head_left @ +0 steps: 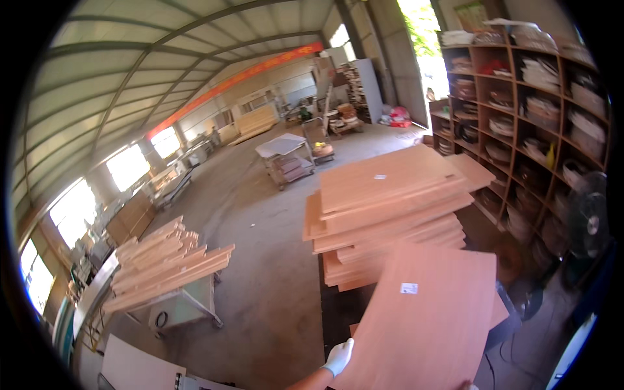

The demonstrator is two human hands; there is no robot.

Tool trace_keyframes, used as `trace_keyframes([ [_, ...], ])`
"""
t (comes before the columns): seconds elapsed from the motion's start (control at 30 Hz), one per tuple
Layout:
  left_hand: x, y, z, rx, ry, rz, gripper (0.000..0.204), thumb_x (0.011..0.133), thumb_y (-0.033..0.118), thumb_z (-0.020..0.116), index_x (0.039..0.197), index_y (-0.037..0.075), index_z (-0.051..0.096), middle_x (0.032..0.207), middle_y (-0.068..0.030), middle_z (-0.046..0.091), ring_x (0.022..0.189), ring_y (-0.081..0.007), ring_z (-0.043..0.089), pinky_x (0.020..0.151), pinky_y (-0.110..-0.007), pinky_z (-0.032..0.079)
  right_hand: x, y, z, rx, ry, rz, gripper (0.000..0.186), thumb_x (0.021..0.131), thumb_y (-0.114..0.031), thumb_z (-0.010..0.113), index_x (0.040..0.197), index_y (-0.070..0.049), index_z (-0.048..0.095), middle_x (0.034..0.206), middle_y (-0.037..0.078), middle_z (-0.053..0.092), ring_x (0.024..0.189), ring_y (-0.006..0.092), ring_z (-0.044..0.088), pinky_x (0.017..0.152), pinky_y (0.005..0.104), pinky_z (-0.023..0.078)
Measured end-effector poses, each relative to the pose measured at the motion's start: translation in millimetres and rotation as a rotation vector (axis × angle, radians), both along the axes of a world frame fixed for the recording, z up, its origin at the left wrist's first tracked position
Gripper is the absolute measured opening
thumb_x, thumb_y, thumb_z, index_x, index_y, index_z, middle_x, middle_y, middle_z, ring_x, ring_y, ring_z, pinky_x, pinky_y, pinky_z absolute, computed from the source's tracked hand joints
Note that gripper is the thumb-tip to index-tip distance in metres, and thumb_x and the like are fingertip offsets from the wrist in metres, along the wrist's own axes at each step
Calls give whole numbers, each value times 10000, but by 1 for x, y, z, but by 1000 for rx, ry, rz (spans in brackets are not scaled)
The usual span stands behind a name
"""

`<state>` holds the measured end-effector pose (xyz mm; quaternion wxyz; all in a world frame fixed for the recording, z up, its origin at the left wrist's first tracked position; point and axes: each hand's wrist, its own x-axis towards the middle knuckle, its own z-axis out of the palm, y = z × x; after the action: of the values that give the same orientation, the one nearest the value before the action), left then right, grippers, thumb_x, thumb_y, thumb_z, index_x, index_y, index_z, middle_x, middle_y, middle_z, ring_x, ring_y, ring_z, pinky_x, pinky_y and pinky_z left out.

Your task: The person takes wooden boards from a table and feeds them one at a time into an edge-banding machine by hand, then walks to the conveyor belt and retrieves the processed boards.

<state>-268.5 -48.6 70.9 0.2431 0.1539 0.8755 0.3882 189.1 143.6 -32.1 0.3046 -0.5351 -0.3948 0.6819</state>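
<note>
Clearly mid-carry: the left hand, in a white glove, has its fingers curled over the left edge of a reddish-brown veneered panel, gripping it. The right hand barely shows at the bottom edge of the panel — whether its fingers are closed on it I cannot tell. The panel is tilted, lower end at the person's body, far end over the near part of the panel stack, a small white label near its top edge.

Judgement: a sheet is being lifted off or laid onto that stack; the next move calls for keeping both edges level and squaring the sheet against the stack's uneven, fanned-out layers.

Around: a trolley with long timber strips to the left, well apart; a pale board at lower left; a shelving unit crammed with small parts on the right, with a black fan beside it — both close to the panel's right side, tight for swinging. Concrete floor beyond, a cart further off.
</note>
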Motion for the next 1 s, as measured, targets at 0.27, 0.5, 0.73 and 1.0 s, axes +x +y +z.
trace_keyframes([
  [0.27,-30,-25,-48,-39,-20,-285,688,986,524,306,850,-41,674,884,-300,651,914,-461,627,811,-527,460,15,-107,41,-268,-113,-124,314,945,-380,519,1069,-125,651,885,55,639,793,171,617,685,319,509],
  [0.5,0,-86,-79,353,-583,-80,528,1010,407,442,1023,-74,657,961,-93,689,838,-210,644,757,-365,516,11,-216,68,166,-262,-329,326,954,-240,552,931,63,671,814,16,645,788,119,552,732,298,455],
  [0.73,48,-75,-92,288,-743,-404,523,1037,388,394,1178,-78,586,1129,-127,648,991,-217,623,893,-337,498,46,-344,96,137,-533,-582,390,926,-308,572,879,71,649,737,87,621,739,158,542,718,339,445],
  [1.0,127,-76,-68,244,-698,-683,535,1045,414,380,1129,-66,603,1079,-113,660,972,-209,635,886,-336,510,97,-456,105,70,-686,-704,424,927,-378,538,901,24,673,777,206,642,750,310,618,721,390,462],
])
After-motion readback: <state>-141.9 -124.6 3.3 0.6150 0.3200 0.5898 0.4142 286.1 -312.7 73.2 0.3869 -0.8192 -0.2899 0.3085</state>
